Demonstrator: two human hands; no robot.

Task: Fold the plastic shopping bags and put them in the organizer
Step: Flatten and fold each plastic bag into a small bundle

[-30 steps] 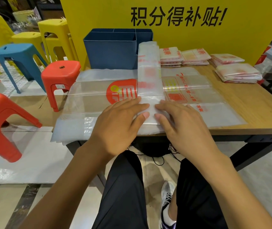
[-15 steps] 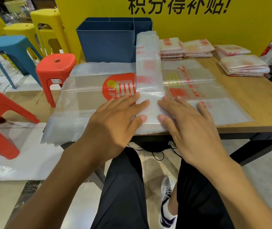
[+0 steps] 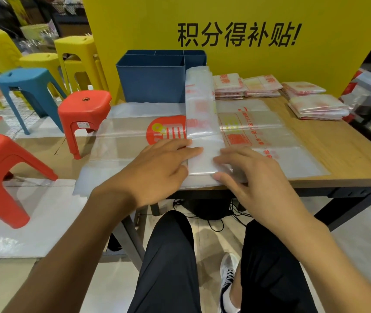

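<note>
Both hands lie flat, fingers straight: the left hand [image 3: 157, 168] and right hand [image 3: 247, 177] press the near end of the folded bag strip [image 3: 201, 118]. Its long axis runs straight away toward the blue organizer [image 3: 150, 86]; the next fold probably goes that way.

Bright, even indoor light is falling from above, casting only soft shadows beneath the wooden table [image 3: 338, 154]. The clear plastic bags [image 3: 202, 123] are giving off a mild sheen. Wide-angle distortion is bending the edges, and the right hand [image 3: 254, 177] is blurring slightly.
</note>
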